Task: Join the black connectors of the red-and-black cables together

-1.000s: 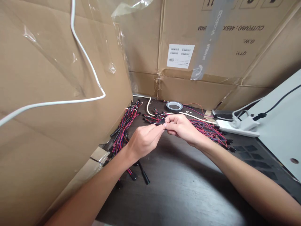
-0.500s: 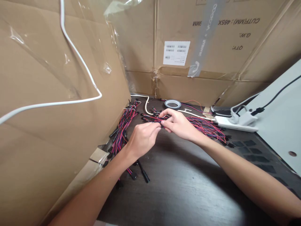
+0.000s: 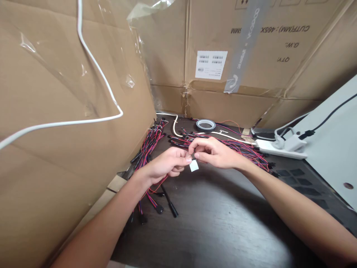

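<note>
My left hand (image 3: 173, 163) is closed in a pinch on a thin cable, mostly hidden by the fingers. Red wire (image 3: 164, 180) trails from below this hand towards the left bundle. A small white label (image 3: 194, 165) hangs at the fingertips, just under a short dark piece of the cable. My right hand (image 3: 214, 152) meets the left one, thumb and forefinger pinched at the same spot. Behind the hands lies a pile of red, blue and black wire cables (image 3: 245, 150). Another bundle of such cables (image 3: 149, 143) lies to the left, with black connectors (image 3: 173, 210).
A roll of tape (image 3: 205, 125) lies at the back of the dark table (image 3: 217, 223). At right are a white power strip (image 3: 279, 149) with plugs and several dark patches (image 3: 304, 182). Cardboard walls (image 3: 69, 167) rise left and behind; a white cable (image 3: 97, 67) hangs at left.
Both hands have come nearer, away from the cable pile. The white label now shows below the fingertips, and my left hand has turned so that its thumb side shows.
</note>
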The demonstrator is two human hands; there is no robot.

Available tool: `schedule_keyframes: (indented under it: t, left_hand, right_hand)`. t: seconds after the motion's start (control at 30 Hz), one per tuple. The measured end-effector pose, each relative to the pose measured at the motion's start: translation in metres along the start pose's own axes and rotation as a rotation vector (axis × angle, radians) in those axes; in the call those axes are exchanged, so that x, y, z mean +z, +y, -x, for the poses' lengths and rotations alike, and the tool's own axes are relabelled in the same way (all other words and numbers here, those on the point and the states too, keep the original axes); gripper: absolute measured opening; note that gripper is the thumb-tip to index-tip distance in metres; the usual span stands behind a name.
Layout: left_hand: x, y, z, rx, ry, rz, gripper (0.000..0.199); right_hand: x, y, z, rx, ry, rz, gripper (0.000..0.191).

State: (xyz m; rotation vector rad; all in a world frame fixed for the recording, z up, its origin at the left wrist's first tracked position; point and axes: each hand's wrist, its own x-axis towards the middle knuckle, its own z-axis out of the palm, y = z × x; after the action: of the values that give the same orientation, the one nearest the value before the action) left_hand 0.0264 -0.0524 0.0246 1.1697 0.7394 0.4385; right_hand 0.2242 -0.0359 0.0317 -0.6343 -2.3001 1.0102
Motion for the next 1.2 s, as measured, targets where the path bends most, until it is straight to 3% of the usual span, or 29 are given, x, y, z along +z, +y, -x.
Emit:
schedule_keyframes:
  t: [0.23, 0.4, 0.47, 0.63, 0.97, 1.1, 1.2]
  left_hand:
    - [-0.008, -0.001, 0.002, -0.089, -0.204, 0.254, 0.024]
    - [-0.009, 0.001, 0.001, -0.124, -0.221, 0.314, 0.015]
    - [-0.008, 0.004, 0.001, -0.114, -0.188, 0.319, 0.015]
    - [-0.002, 0.008, 0.003, 0.05, 0.037, 0.237, 0.018]
    - [0.007, 0.002, -0.002, 0.269, 0.307, -0.033, 0.025]
    - [0.006, 0.001, -0.003, 0.322, 0.346, -0.096, 0.026]
    - [0.006, 0.001, -0.003, 0.314, 0.35, -0.086, 0.026]
  right_hand:
    - [0.0, -0.007, 0.003, -0.233, -0.012, 0.33, 0.026]
    - [-0.003, -0.002, 0.001, -0.293, 0.015, 0.38, 0.011]
    - [-0.006, 0.002, 0.002, -0.266, 0.065, 0.425, 0.015]
    - [-0.011, 0.012, 0.003, -0.117, 0.245, 0.434, 0.019]
    - [-0.005, 0.002, -0.006, 0.298, 0.269, -0.033, 0.018]
    - [-0.005, 0.0, -0.006, 0.345, 0.292, -0.131, 0.008]
    - [-0.005, 0.003, -0.005, 0.309, 0.29, -0.194, 0.014]
